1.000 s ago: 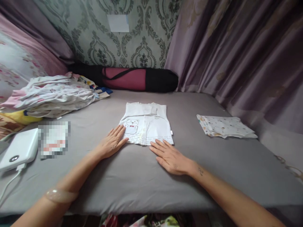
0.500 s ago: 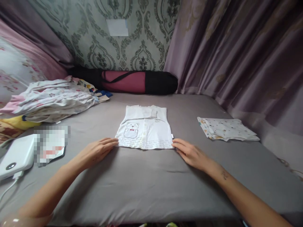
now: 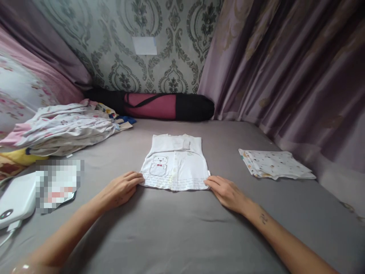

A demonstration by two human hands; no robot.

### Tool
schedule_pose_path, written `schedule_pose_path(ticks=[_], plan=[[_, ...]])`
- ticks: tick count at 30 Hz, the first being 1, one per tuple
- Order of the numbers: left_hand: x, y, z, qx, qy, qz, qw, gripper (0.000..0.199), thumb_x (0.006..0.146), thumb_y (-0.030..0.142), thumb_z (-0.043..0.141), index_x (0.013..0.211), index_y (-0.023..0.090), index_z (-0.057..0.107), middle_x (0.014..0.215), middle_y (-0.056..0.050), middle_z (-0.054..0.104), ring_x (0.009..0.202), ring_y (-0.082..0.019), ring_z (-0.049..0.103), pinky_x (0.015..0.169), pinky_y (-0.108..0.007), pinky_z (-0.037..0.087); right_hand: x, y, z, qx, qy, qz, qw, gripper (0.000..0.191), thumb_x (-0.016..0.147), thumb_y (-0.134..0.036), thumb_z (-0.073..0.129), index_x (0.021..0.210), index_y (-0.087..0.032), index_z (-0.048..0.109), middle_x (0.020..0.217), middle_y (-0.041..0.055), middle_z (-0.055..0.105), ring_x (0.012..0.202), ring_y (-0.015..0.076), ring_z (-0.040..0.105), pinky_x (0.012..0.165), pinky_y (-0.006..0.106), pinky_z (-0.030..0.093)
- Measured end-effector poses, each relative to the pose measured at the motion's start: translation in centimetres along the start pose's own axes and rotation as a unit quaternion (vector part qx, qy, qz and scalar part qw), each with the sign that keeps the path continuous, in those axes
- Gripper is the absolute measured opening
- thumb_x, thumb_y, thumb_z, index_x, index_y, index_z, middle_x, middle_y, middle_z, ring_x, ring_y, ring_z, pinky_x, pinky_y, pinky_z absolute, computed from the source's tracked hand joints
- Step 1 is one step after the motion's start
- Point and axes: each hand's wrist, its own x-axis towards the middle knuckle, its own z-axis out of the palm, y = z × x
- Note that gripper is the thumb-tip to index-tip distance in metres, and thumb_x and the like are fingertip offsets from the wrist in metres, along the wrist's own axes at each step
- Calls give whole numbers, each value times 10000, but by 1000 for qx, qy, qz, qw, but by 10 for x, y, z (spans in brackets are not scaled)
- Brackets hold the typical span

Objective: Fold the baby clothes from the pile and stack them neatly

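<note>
A small white baby shirt [image 3: 188, 167] with a bear print lies flat on the grey sheet, its sleeves folded across the chest and its hem towards me. At the hem's left corner, my left hand [image 3: 125, 186] has its fingers closed on the fabric. My right hand [image 3: 225, 190] pinches the right corner, near a small white tag. The thumbs are mostly hidden beneath the hands and cloth.
A pile of clothes [image 3: 74, 125] lies at the left, with a white power bank [image 3: 18, 199] and a blurred flat item [image 3: 58, 186] nearer. Folded patterned cloth [image 3: 276, 164] lies at the right. A black and maroon long bag [image 3: 154, 105] rests along the wall.
The view has tilted up slightly, so everything sits lower in the picture. My fingers have closed further over the hem corners, and the shirt still lies in the same place.
</note>
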Motion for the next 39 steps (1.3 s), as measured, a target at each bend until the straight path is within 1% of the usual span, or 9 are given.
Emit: schedule_pose_path(ticks=[3,9,14,16,20,24,31,35,39], plan=[[5,0,2,-8,17,-17,1000,278,912,167,429,1095,228,630,1102,-64,651,1033,-187,576,918,-309,487,4,0,-4,51,-6,14,999,288,941,-161,469,1199,-241,568,1147,79,626,1032,205,608,889,349,521],[12,-5,2,-85,51,-16,995,243,952,207,428,1107,232,615,1153,-59,658,1121,-188,554,988,-336,455,11,0,-9,132,-4,37,991,250,982,-185,390,1112,-246,595,1072,65,634,965,195,623,860,345,519],[25,-2,-7,-167,106,-140,970,271,951,319,443,1116,210,629,1019,-63,687,868,-164,652,785,-284,549,27,4,-9,297,87,126,943,233,993,-264,370,1084,-239,583,1067,67,627,755,141,649,718,285,573],[35,1,-9,-216,139,-192,947,300,935,370,457,1106,197,633,1031,-70,683,777,-152,659,699,-271,565,38,7,-10,325,131,156,924,216,982,-282,401,1055,-235,598,1064,67,630,775,145,659,736,290,583],[60,6,-6,-292,204,-249,901,324,911,401,464,1086,178,621,1008,-68,680,742,-152,674,678,-268,559,61,14,-13,277,189,146,931,194,948,-241,453,1049,-235,619,1062,64,642,936,178,646,879,332,542],[84,5,-3,-237,252,-242,907,261,896,346,470,1013,180,635,874,-35,668,714,-133,619,684,-244,509,80,21,-17,207,180,90,957,287,913,-151,435,1119,-235,615,1105,75,622,1048,193,608,942,334,491],[119,-11,-3,-209,301,-211,906,231,883,350,506,944,174,643,931,-49,661,800,-149,610,750,-258,494,114,35,-12,151,212,113,959,186,930,-217,483,994,-230,658,958,58,621,886,184,628,837,289,493],[136,-25,1,-210,324,-242,890,255,867,406,529,906,182,644,928,-45,668,834,-160,611,775,-262,495,132,48,-13,139,217,121,959,152,927,-234,511,938,-235,663,946,50,620,904,183,617,847,278,471],[155,-39,8,-222,317,-285,877,290,846,420,521,922,174,654,933,-50,676,825,-162,611,762,-253,493,148,67,-10,122,189,138,965,141,907,-203,532,928,-213,671,921,43,621,885,173,607,820,263,451]])
